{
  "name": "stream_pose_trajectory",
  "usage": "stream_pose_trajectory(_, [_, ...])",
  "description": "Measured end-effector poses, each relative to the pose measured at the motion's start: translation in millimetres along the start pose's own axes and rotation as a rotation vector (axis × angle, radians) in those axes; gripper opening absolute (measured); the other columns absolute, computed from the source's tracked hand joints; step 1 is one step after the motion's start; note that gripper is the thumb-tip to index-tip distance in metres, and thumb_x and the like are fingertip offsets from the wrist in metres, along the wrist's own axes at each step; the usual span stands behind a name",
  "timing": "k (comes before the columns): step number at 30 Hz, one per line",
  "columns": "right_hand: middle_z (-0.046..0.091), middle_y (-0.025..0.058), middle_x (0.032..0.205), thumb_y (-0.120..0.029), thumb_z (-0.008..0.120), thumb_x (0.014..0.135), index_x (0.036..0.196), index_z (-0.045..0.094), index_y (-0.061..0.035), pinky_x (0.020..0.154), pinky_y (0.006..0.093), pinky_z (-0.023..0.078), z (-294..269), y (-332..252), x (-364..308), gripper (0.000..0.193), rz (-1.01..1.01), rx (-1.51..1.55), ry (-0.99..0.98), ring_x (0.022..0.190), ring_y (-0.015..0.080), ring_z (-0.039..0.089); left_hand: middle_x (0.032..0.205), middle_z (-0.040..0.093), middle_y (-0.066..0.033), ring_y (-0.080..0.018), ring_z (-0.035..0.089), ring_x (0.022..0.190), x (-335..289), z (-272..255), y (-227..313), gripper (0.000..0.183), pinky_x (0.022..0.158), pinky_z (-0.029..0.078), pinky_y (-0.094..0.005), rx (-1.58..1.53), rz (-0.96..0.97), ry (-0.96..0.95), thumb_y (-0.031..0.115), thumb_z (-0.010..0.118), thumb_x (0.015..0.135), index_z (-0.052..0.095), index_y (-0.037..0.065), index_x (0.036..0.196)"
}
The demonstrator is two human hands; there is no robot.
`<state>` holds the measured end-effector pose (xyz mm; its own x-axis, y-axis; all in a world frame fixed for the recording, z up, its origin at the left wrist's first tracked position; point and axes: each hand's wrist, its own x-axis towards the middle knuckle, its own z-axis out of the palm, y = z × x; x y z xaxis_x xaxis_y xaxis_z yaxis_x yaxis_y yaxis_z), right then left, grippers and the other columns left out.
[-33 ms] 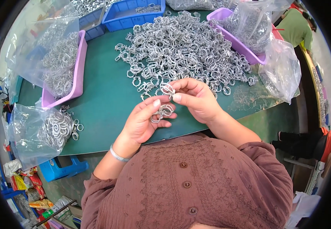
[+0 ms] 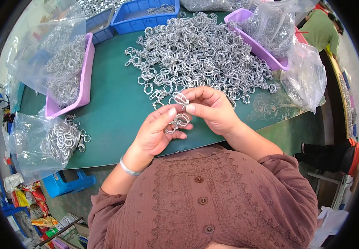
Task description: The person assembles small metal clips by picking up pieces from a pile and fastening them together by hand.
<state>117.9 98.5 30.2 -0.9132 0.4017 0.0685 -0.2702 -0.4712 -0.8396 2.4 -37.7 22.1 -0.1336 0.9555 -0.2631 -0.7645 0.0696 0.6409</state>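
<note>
My left hand (image 2: pixel 156 132) is closed on silver metal ring pieces (image 2: pixel 180 120), loops with small knobby ends, which rest against its curled fingers. Beside it, my right hand (image 2: pixel 213 108) pinches another silver ring piece (image 2: pixel 181 98) between thumb and forefinger. The two hands almost meet above the green table's near part, and the left fingertips reach the lower end of the right hand's piece. Just beyond them spreads a big heap of similar ring pieces (image 2: pixel 200 54). Whether the pieces in my hands are linked I cannot tell.
Left stands a purple tray (image 2: pixel 86 79) with a clear bag of ring pieces. Nearer lies a clear bag (image 2: pixel 30 141) with flat rings spilling out. Blue bins (image 2: pixel 144 25) stand at the back, another purple tray (image 2: pixel 266 56) at right. A blue stool (image 2: pixel 69 183) is below the table.
The pieces in my left hand have shifted very slightly to the right, and the right hand's piece has tilted a little. Both grips stay the same.
</note>
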Motion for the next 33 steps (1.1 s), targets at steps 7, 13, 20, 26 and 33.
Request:
stream_pose_trajectory(7, [0.055, 0.0076, 0.101, -0.001, 0.061, 0.076, 0.097, 0.058, -0.0011, 0.072, 0.0235, 0.045, -3.3, 3.6, -2.6, 0.021, -0.14, -0.289, -0.079, 0.087, 0.0122, 0.053, 0.083, 0.06, -0.0062, -0.0168, 0.06, 0.07, 6.4, 4.4, -2.4, 0.021, 0.051, 0.046, -0.0228, 0.033, 0.065, 0.134, 0.02, 0.052, 0.087, 0.055, 0.004, 0.099])
stream_pose_trajectory(13, [0.055, 0.0036, 0.095, -0.006, 0.063, 0.076, 0.104, 0.056, -0.002, 0.069, 0.0233, 0.043, -7.5, -15.5, -1.6, 0.03, -0.183, -0.583, -0.154, 0.08, 0.0101, 0.052, 0.074, 0.06, -0.0028, -0.0126, 0.059, 0.064, 6.1, 10.0, 5.7, 0.011, 0.05, 0.043, -0.0205, 0.496, 0.088, 0.255, 0.015, 0.058, 0.082, 0.059, 0.005, 0.087])
stream_pose_trajectory(20, [0.055, 0.003, 0.092, -0.001, 0.059, 0.079, 0.102, 0.057, 0.0005, 0.069, 0.0213, 0.044, -12.9, -13.9, -2.9, 0.023, -0.117, -0.403, -0.126, 0.081, 0.0083, 0.052, 0.073, 0.06, -0.0041, -0.0133, 0.059, 0.063, 3.5, 7.9, 6.3, 0.017, 0.051, 0.042, -0.0201, 0.31, 0.152, 0.206, 0.019, 0.054, 0.085, 0.059, 0.004, 0.089])
stream_pose_trajectory(26, [0.059, 0.0068, 0.091, 0.001, 0.058, 0.079, 0.101, 0.057, 0.0023, 0.07, 0.023, 0.048, -12.7, -13.4, -6.0, 0.022, -0.023, -0.278, -0.03, 0.08, 0.0112, 0.057, 0.077, 0.06, -0.0052, -0.0134, 0.059, 0.066, 2.6, 10.1, 8.6, 0.017, 0.054, 0.044, -0.0209, 0.225, 0.15, 0.162, 0.016, 0.053, 0.085, 0.057, 0.002, 0.094])
stream_pose_trajectory(33, [0.062, 0.0064, 0.085, -0.005, 0.057, 0.082, 0.101, 0.057, 0.0018, 0.067, 0.0233, 0.049, -9.8, -14.9, -5.1, 0.02, 0.077, -0.193, 0.029, 0.074, 0.0108, 0.059, 0.078, 0.06, -0.0034, -0.0119, 0.059, 0.066, 6.3, 8.4, 5.4, 0.014, 0.053, 0.043, -0.0202, 0.264, 0.15, 0.225, 0.01, 0.056, 0.082, 0.056, 0.003, 0.095])
